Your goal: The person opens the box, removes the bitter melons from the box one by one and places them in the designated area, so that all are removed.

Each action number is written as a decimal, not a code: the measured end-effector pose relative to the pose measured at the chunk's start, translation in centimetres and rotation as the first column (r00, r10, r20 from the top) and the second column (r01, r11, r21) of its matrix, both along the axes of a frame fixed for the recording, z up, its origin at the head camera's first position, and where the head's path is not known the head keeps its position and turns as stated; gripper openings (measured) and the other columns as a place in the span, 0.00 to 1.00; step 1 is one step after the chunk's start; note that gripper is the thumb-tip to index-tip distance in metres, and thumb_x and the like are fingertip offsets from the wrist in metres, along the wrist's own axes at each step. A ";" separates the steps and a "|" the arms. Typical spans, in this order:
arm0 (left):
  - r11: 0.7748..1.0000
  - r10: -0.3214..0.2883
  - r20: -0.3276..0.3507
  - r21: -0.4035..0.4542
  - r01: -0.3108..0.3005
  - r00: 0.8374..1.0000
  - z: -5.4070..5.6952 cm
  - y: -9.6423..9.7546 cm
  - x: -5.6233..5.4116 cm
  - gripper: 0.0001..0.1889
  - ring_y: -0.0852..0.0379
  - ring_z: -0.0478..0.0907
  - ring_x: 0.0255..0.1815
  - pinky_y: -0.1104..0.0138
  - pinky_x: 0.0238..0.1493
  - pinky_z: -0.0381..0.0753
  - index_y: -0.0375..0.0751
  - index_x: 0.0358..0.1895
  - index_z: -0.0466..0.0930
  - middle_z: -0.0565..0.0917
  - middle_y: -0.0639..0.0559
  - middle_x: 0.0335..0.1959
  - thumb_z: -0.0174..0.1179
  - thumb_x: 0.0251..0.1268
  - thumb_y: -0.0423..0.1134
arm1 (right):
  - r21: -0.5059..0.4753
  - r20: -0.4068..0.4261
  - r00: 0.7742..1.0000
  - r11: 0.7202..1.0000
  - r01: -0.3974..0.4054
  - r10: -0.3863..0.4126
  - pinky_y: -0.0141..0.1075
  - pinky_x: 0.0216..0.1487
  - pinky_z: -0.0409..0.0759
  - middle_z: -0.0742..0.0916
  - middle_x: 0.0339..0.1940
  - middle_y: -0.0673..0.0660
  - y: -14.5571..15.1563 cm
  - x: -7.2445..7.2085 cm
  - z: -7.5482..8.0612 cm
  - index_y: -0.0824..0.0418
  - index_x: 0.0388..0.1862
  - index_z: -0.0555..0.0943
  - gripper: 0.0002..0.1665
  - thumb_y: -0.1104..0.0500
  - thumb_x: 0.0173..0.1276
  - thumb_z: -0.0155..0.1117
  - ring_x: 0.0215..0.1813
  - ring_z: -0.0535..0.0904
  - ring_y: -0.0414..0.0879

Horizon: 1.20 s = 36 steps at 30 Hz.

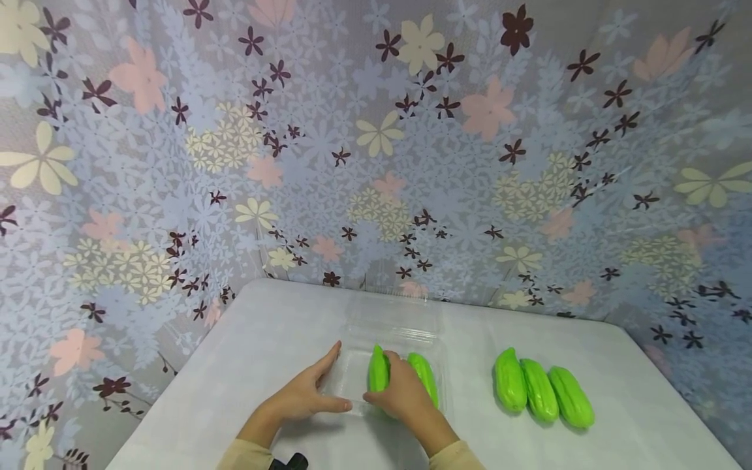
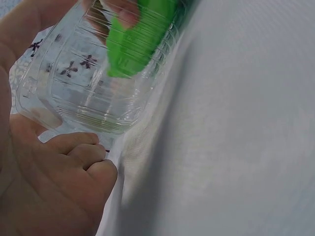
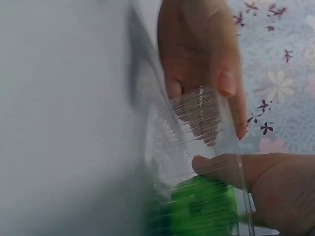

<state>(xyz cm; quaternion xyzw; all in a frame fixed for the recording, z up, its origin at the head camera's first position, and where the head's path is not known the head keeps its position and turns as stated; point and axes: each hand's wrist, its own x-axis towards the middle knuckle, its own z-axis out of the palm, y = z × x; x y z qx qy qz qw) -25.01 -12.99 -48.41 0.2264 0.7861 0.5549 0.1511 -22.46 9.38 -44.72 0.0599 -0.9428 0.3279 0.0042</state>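
A clear plastic clamshell box [image 1: 352, 372] sits on the table with its transparent lid [image 1: 390, 320] folded back towards the wall. My right hand [image 1: 405, 391] grips a bright green, ridged, elongated vegetable [image 1: 378, 369] inside the box. A second green vegetable [image 1: 424, 377] lies at the box's right side, partly hidden by that hand. At the box's left front corner is my left hand [image 1: 305, 391], thumb and index finger spread straight along the sides. The left wrist view shows the palm [image 2: 44, 191] close beside the clear wall, the lower fingers bent.
Three more green vegetables [image 1: 540, 390] lie side by side on the white-covered table [image 1: 470, 431], right of the box. A flower-patterned wall covering [image 1: 376, 163] rises behind the table. A small black object [image 1: 298, 461] shows near the left wrist.
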 end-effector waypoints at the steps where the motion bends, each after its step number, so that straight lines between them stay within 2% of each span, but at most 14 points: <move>1: 1.000 0.002 -0.005 -0.003 -0.002 1.000 0.1 0.1 0.0 0.59 0.43 0.41 0.81 0.49 0.77 0.50 0.44 0.83 0.41 0.44 0.45 0.83 0.77 0.56 0.44 | -0.021 -0.009 1.000 1.000 0.000 -0.001 0.61 0.60 0.76 0.79 0.62 0.70 0.1 0.1 0.1 0.71 0.71 0.69 0.53 0.54 0.50 0.84 0.61 0.76 0.66; 5: 1.000 0.010 -0.010 -0.015 -0.010 1.000 0.3 0.2 0.0 0.59 0.42 0.42 0.81 0.49 0.77 0.51 0.44 0.83 0.41 0.44 0.45 0.82 0.77 0.56 0.44 | -0.069 -0.031 1.000 0.998 0.000 -0.002 0.60 0.59 0.77 0.79 0.63 0.68 0.4 0.1 0.3 0.69 0.70 0.70 0.52 0.54 0.50 0.84 0.61 0.76 0.65; 10: 1.000 0.011 0.000 -0.018 -0.011 1.000 0.0 0.2 0.0 0.59 0.44 0.42 0.81 0.50 0.77 0.51 0.45 0.83 0.41 0.44 0.46 0.83 0.77 0.56 0.45 | -0.091 -0.046 0.999 0.996 0.004 -0.009 0.58 0.57 0.79 0.80 0.63 0.67 0.6 0.0 0.1 0.68 0.70 0.71 0.52 0.52 0.50 0.84 0.59 0.77 0.63; 15: 1.000 0.009 0.004 -0.016 -0.009 1.000 -0.2 0.2 -0.1 0.60 0.45 0.40 0.81 0.51 0.77 0.49 0.46 0.83 0.41 0.43 0.48 0.83 0.77 0.55 0.45 | -0.172 -0.072 0.997 0.985 0.005 -0.017 0.53 0.53 0.82 0.80 0.62 0.65 1.1 -0.1 0.1 0.67 0.70 0.71 0.52 0.54 0.48 0.85 0.55 0.79 0.57; 19: 1.000 0.013 -0.006 -0.021 -0.014 1.000 -0.3 0.2 -0.2 0.60 0.44 0.40 0.81 0.50 0.77 0.49 0.46 0.83 0.41 0.43 0.47 0.83 0.78 0.54 0.45 | -0.282 -0.077 0.997 0.959 0.008 -0.031 0.49 0.48 0.85 0.80 0.63 0.66 1.8 -0.1 0.5 0.66 0.70 0.71 0.52 0.56 0.47 0.86 0.52 0.80 0.56; 25: 1.000 0.011 -0.002 -0.016 -0.011 1.000 -0.1 0.3 -0.2 0.61 0.44 0.40 0.81 0.50 0.77 0.48 0.44 0.83 0.40 0.43 0.46 0.83 0.78 0.55 0.44 | -0.430 -0.035 0.995 0.900 0.066 -0.090 0.43 0.40 0.86 0.77 0.66 0.63 3.3 0.0 0.9 0.59 0.73 0.71 0.52 0.57 0.49 0.85 0.51 0.81 0.55; 32: 1.000 -0.002 -0.009 -0.004 0.001 1.000 0.0 0.3 0.0 0.61 0.41 0.40 0.81 0.48 0.77 0.48 0.41 0.83 0.39 0.42 0.43 0.82 0.77 0.55 0.42 | -0.446 0.009 0.987 0.882 0.150 -0.163 0.45 0.41 0.86 0.76 0.68 0.59 5.6 -0.2 1.3 0.53 0.74 0.70 0.53 0.53 0.50 0.85 0.56 0.80 0.56; 36: 1.000 0.006 -0.003 -0.010 -0.006 1.000 0.1 0.2 0.0 0.61 0.41 0.40 0.81 0.49 0.77 0.48 0.43 0.83 0.39 0.42 0.44 0.83 0.77 0.55 0.42 | -0.451 0.028 0.983 0.875 0.175 -0.182 0.47 0.43 0.86 0.75 0.69 0.60 6.9 -0.2 1.6 0.52 0.75 0.69 0.53 0.52 0.51 0.84 0.58 0.78 0.58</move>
